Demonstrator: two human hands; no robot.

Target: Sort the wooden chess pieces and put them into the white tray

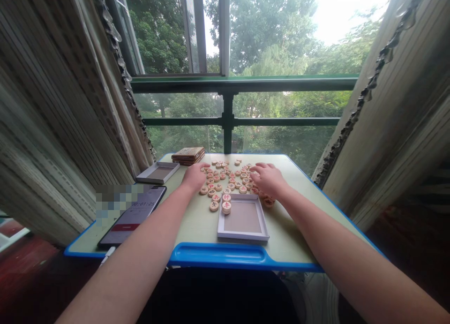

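Round wooden Chinese chess pieces (222, 176) with red or black characters lie spread over the middle of the table. My left hand (195, 176) is at the left edge of the spread, fingers stretched forward beside the pieces, and no piece shows in it. On the opposite side my right hand (267, 178) hovers over or rests on the pieces, its fingers apart; what lies under the palm is hidden. Nearest to me is a shallow white box tray (242, 218). A few pieces (226, 207) sit in its far left corner, at least two of them stacked.
A second shallow tray (158, 172) lies at the left edge, with a stack of flat brown boxes or boards (188, 155) behind it. A phone (135, 218) showing a timer lies left, cable attached. The pale table (298, 221) has a blue rim. Curtains flank the window.
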